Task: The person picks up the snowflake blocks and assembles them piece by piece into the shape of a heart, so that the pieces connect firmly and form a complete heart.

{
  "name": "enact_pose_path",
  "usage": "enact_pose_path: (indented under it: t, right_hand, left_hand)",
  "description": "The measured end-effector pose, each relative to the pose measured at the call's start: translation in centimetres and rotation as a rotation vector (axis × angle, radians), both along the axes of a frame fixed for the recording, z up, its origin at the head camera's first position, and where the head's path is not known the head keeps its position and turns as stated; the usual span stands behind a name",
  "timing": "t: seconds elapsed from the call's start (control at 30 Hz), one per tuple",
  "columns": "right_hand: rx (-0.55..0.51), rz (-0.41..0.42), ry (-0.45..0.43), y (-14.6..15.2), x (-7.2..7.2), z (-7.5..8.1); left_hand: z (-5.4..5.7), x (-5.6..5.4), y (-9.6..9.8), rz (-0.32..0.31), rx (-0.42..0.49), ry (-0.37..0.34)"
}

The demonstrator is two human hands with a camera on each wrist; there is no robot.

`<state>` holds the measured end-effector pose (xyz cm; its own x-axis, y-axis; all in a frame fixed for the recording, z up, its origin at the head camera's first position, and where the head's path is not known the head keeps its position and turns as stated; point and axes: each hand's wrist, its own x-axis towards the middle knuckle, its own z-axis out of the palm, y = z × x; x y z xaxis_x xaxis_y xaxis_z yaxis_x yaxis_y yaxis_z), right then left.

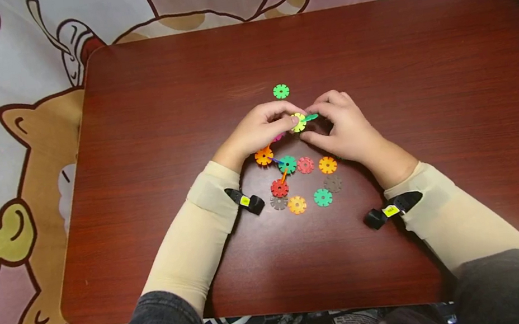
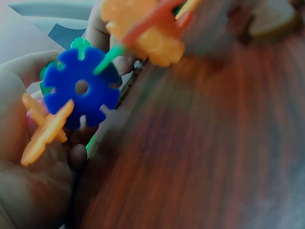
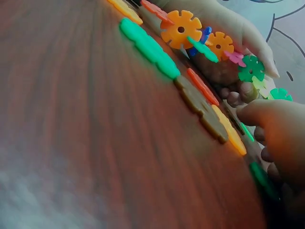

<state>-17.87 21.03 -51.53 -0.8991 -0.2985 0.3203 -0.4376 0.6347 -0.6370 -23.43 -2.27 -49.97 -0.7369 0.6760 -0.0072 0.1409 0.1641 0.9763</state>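
Both hands over mid-desk point(image 1: 427, 62): left hand point(image 1: 257, 130) pinches a disc chain point(image 1: 287, 165) near its far end; right hand point(image 1: 348, 128) curved close by, whether gripping or merely touching cannot tell. Chain held above the desk, running from left fingertips toward the near edge. Key relation: green end disc point(image 1: 312, 117) between the hands, edge-on, long axis left to right, joined to yellow-green disc point(image 1: 299, 123) at left thumb; right hand nearer its free end. Chain, right wrist view: nine countable (3 green, 2 orange, 1 each red, blue, pink, yellow-green), others possibly hidden. Loose discs point(image 1: 306, 165): seven seen; six nearward (2 orange, 2 grey-brown, 1 red, 1 green), one green toward far edge
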Motion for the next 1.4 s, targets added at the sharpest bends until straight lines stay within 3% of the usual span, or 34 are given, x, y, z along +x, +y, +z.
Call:
enact_pose_path:
  t: [0.13,0.67,1.07,1.2,1.4]
  right_hand:
    - [0.054,0.023,0.012,0.0,0.1,0.0]
    - [0.05,-0.01,-0.005,-0.5,0.3,0.1]
    - [-0.037,-0.016,-0.026,-0.5,0.1,-0.2]
    - [-0.12,-0.089,-0.061,-0.4,0.3,-0.1]
    - [-0.441,-0.186,-0.068,-0.9,0.5,0.8]
  left_hand:
    - [0.1,0.0,0.0,-0.007,-0.011,0.0]
    - [0.3,0.2,-0.1,0.015,-0.036,-0.017]
    - [0.2,0.4,0.0,0.032,-0.032,-0.02]
    - [0.1,0.4,-0.1,0.05,-0.046,-0.006]
    - [0.1,0.4,-0.1,0.081,-0.052,0.013]
